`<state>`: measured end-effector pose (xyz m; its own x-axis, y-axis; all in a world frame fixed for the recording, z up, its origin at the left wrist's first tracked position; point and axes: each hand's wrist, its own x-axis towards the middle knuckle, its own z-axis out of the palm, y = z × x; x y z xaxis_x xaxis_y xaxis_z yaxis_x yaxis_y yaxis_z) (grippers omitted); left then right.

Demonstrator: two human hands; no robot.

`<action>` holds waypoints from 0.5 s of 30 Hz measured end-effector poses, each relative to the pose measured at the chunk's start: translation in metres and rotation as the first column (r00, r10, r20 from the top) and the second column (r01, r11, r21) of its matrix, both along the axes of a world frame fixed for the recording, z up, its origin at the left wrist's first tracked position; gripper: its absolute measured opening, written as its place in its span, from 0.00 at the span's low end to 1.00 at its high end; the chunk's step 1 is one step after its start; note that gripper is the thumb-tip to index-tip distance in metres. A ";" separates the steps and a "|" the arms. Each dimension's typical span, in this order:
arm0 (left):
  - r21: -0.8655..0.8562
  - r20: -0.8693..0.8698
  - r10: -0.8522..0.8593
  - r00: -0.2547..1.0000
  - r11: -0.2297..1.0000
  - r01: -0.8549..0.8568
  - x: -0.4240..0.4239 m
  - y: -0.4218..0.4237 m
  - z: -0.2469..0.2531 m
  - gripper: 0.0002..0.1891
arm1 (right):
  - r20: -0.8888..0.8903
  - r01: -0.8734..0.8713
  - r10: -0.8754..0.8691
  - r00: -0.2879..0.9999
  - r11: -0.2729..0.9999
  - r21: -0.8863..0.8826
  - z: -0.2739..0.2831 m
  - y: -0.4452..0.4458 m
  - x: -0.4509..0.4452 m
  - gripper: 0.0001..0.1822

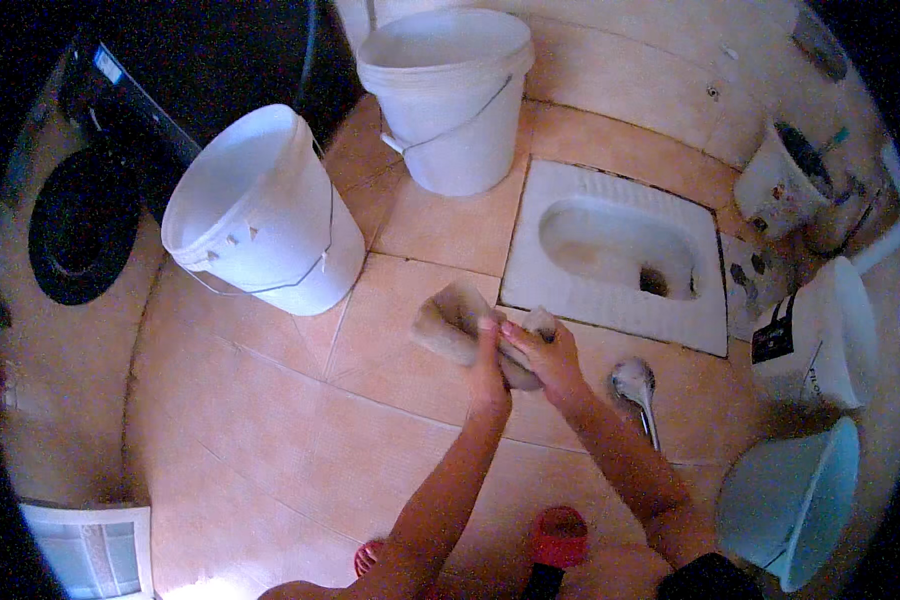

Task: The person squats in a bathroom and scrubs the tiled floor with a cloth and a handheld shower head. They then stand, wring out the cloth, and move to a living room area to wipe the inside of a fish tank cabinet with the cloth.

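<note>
A wet-looking, bunched greyish-beige cloth (450, 334) hangs between my two hands over the tiled floor. My left hand (489, 367) grips the middle of it, thumb up. Close beside, touching or nearly touching, my right hand (551, 356) closes on the cloth's other end. One loose fold sticks out to the left of my left hand. The hands are just in front of a white ceramic squat toilet (607, 322) set in the floor. A shower head (634, 382) lies on the tiles to the right of my right hand.
Two white plastic buckets with wire handles stand ahead, one at the left (300, 240), one at the back (457, 127). On the right are a dirty white bucket (772, 187), another with a black label (810, 360) and a pale blue-green tub (765, 495). Red footwear (561, 536) shows below.
</note>
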<state>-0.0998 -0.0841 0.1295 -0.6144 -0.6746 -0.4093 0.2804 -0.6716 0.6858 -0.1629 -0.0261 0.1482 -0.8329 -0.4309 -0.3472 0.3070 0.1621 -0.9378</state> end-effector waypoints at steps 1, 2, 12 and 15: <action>0.136 -0.172 -0.053 0.984 0.988 0.077 0.002 -0.006 -0.006 0.27 | -0.239 -0.009 0.019 0.971 0.999 0.046 0.006 -0.005 0.007 0.23; 0.252 -0.347 -0.080 0.934 0.952 0.175 0.001 -0.013 -0.023 0.27 | -0.480 0.031 0.031 0.877 0.992 0.120 0.009 -0.008 0.014 0.21; -0.891 0.148 -0.479 0.865 0.314 0.327 -0.034 -0.011 -0.109 0.19 | -0.904 -0.365 0.417 -0.099 0.830 0.423 -0.011 0.009 0.009 0.12; -0.930 0.246 -0.454 0.856 0.138 0.341 -0.018 -0.004 -0.104 0.19 | -0.880 -0.415 0.427 -0.207 0.776 0.474 -0.022 0.019 0.003 0.11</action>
